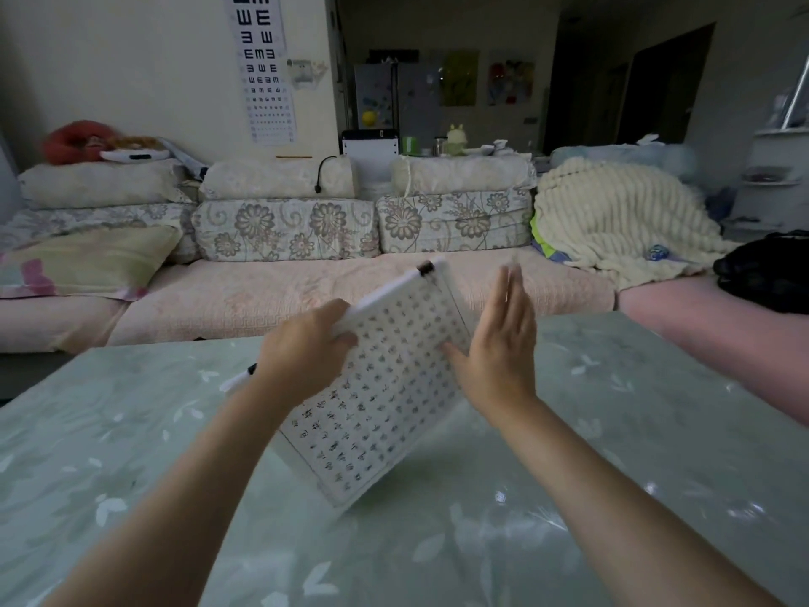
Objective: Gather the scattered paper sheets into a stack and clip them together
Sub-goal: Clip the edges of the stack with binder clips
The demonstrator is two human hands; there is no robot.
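Observation:
A stack of white paper sheets (385,396) printed with rows of characters stands tilted on its lower corner on the green table (613,453). My left hand (306,348) grips the stack's upper left edge. A white bar runs along that top edge, with a black clip (425,268) at its far end. My right hand (499,343) is flat and open, fingers up, pressed against the stack's right edge. A white pen-like object with a black tip (238,378) shows just left of my left wrist; I cannot tell whether it lies on the table.
A pink sofa (262,300) with floral cushions runs along the far side of the table. A cream blanket (613,221) and a black bag (770,269) lie at the right. An eye chart (262,67) hangs on the wall.

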